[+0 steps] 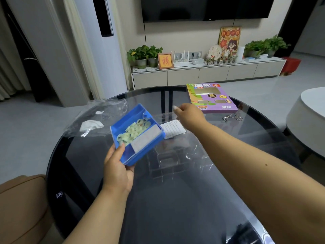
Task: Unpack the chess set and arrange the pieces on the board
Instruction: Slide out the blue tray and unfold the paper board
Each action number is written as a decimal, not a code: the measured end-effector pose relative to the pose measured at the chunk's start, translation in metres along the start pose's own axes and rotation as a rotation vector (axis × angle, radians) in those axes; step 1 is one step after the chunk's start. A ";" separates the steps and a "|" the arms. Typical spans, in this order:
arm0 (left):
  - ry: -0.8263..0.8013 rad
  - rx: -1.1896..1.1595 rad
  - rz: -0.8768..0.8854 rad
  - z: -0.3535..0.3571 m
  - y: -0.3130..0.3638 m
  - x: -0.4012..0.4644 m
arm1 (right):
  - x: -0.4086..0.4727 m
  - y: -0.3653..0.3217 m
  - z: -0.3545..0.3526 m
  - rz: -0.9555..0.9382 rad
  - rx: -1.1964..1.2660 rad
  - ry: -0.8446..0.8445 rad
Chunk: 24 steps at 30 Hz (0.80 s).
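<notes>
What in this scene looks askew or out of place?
The blue tray is tilted in the left hand above the glass table, its pale chess pieces heaped toward one end. No board is laid out.

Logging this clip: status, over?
Left hand grips blue tray, pieces inside. Right hand reaching toward purple box, holding nothing visible. Plastic wrap on table.

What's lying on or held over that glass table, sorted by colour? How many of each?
Blue: 1, the tray in the left hand
Purple: 1, the box
White: 1, the leaflet
Clear: 1, the bag
Silver: 1, the wire puzzle
Total: 5, leaving out the pale pieces in the tray, too heaped to count.
</notes>
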<state>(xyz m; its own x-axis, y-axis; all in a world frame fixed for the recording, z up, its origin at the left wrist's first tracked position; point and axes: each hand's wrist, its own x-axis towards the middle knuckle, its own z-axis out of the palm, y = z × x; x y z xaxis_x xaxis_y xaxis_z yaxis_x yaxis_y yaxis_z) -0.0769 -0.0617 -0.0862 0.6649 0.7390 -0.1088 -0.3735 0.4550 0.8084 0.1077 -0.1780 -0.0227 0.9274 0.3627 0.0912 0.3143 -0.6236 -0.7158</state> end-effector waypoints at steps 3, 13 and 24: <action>0.040 -0.049 -0.026 -0.002 -0.001 0.004 | 0.009 0.016 0.007 -0.057 -0.396 -0.029; 0.004 0.006 -0.022 0.001 0.000 0.003 | -0.003 0.013 0.041 -0.130 -0.843 -0.134; 0.013 0.021 -0.007 0.002 0.000 0.002 | -0.009 -0.014 0.035 0.050 -0.846 -0.298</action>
<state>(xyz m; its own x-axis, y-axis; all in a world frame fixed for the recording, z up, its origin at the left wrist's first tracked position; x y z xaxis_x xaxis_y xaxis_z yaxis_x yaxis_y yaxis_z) -0.0742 -0.0617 -0.0849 0.6592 0.7421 -0.1218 -0.3553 0.4501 0.8193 0.0878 -0.1484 -0.0379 0.8900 0.4127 -0.1938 0.4284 -0.9024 0.0459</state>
